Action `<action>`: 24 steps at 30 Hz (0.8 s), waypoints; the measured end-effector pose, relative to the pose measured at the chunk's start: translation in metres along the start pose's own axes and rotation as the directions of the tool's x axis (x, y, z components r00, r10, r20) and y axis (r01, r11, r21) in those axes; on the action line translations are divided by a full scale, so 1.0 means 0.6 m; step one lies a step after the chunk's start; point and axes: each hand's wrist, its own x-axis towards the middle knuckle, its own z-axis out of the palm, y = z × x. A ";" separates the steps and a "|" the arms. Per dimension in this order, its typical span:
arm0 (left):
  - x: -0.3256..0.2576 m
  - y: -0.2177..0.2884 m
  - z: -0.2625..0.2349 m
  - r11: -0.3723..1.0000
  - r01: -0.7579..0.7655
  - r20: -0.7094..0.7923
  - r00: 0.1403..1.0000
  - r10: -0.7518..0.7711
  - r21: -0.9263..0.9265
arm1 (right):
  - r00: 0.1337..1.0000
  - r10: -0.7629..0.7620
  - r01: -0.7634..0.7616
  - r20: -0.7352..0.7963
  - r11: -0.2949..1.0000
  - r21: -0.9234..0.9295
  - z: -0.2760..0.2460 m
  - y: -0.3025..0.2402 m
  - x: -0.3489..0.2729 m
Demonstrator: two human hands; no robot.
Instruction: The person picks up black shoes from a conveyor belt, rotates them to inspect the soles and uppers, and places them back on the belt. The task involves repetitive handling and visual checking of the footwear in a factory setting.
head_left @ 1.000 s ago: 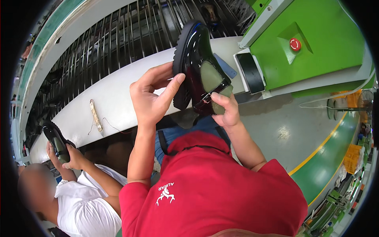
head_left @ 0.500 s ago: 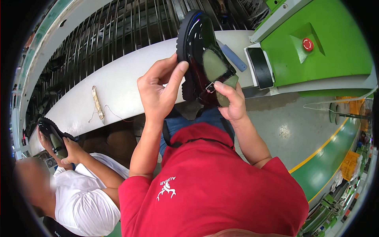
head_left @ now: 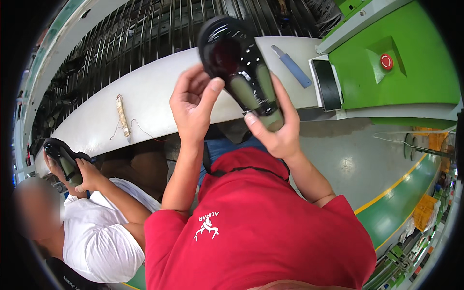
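Shoe, glossy black with green panels: held up over the bench. Right hand: wrapped round its heel end. Left hand: thumb and fingers parted at the shoe's side; contact cannot be told. Blue tool: on the bench's right part. Pale bundle: on the bench's left part.

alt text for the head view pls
The right hand holds a glossy black shoe with green panels above a white worktop, left hand alongside. A blue-handled tool lies there; a co-worker at left holds a similar shoe.
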 end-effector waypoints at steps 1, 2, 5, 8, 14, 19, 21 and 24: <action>-0.001 -0.001 -0.004 0.996 -0.054 -0.039 0.998 0.051 -0.076 | 0.992 -0.118 0.122 0.034 0.977 -0.176 0.004 -0.002 -0.001; -0.001 0.003 -0.006 0.993 -0.090 -0.082 0.993 0.084 -0.072 | 0.975 -0.213 0.221 0.059 0.932 -0.289 0.013 -0.002 -0.003; 0.000 0.014 -0.010 0.984 -0.171 -0.198 0.968 0.156 -0.056 | 0.932 -0.297 0.359 0.210 0.843 -0.400 0.036 -0.010 -0.025; -0.016 -0.006 -0.068 0.994 -0.087 -0.197 0.978 0.072 -0.070 | 0.909 -0.216 0.352 0.357 0.857 -0.377 0.038 -0.045 -0.028; -0.079 0.013 -0.081 0.814 0.114 -0.124 0.967 -0.223 -0.570 | 0.918 -0.281 0.379 0.279 0.826 -0.417 0.010 -0.080 0.019; -0.098 0.020 -0.072 0.813 0.133 -0.105 0.967 -0.232 -0.566 | 0.916 -0.110 0.091 0.387 0.994 0.068 0.066 -0.039 0.054; -0.108 0.024 -0.053 0.768 0.125 -0.106 0.964 -0.244 -0.628 | 0.886 -0.074 0.002 0.459 0.988 0.156 0.075 -0.028 0.056; -0.112 0.029 -0.051 0.817 0.153 -0.125 0.956 -0.264 -0.556 | 0.877 -0.108 0.011 0.468 0.979 0.204 0.083 -0.015 0.058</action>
